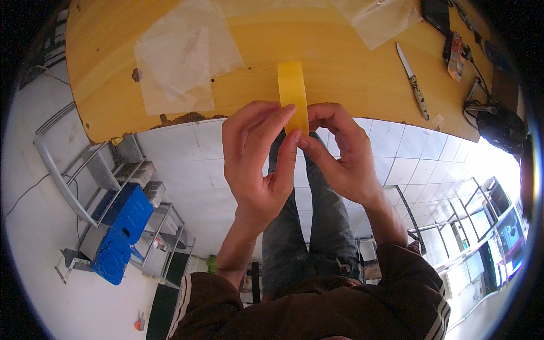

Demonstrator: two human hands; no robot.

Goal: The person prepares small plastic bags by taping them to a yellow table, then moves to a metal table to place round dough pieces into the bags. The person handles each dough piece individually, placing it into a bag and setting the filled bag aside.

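Note:
Between my hands, at the near edge of the wooden table [317,48], is a roll of yellow tape [292,85], seen on its outer face and standing on edge. My left hand [258,150] has its fingers closed around the left side of the roll, thumb and fingertip pressing on its near part. From the other side, my right hand [343,144] pinches the roll low down, its thumb tip meeting the left thumb. The roll's underside and some of my fingertips are hidden.
Clear plastic sheets [175,68] lie on the table's left, another plastic bag [377,20] at the far edge. A knife [413,82] and a small black fan [498,126] are on the right. Chips mark the near edge. A metal rack with a blue piece [127,212] stands left.

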